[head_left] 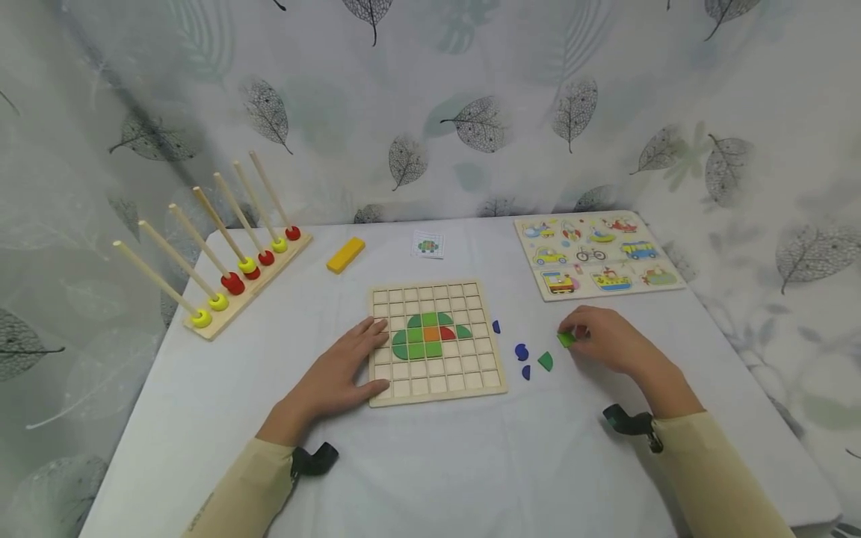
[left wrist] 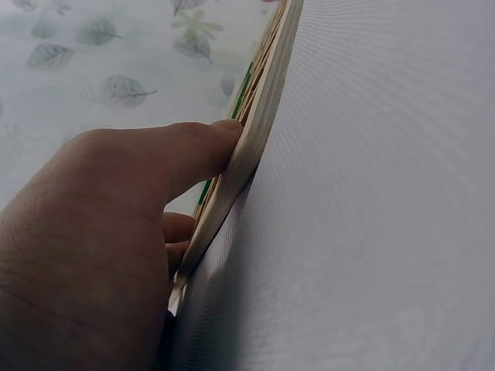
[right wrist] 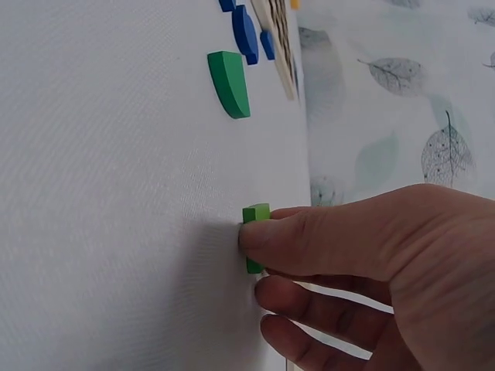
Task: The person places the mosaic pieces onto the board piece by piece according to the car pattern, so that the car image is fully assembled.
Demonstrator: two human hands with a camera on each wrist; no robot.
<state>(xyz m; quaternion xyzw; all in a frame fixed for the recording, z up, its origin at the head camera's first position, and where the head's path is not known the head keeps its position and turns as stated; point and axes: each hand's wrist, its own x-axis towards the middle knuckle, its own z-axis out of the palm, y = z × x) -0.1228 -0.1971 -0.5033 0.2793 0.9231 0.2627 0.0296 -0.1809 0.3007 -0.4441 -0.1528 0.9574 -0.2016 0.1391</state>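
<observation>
My left hand (head_left: 341, 368) rests on the left edge of a wooden grid board (head_left: 439, 399), fingers spread and thumb at its near left corner. Green, orange and red pieces (head_left: 430, 334) sit in the board's cells. Over the cloth to the right of the board, my right hand (head_left: 610, 341) pinches a light green block (right wrist: 257, 212) between thumb and fingers. Near it lies a dark green quarter-round piece (head_left: 545, 362). Blue pieces (head_left: 522, 352) lie between that piece and the board.
A peg rack (head_left: 258, 282) with red and yellow beads stands at the back left. Next to it lies a yellow block (head_left: 346, 255). A small picture card (head_left: 427, 244) lies behind the board, and a vehicle puzzle board (head_left: 599, 258) at the back right. White cloth (head_left: 430, 471) covers the table.
</observation>
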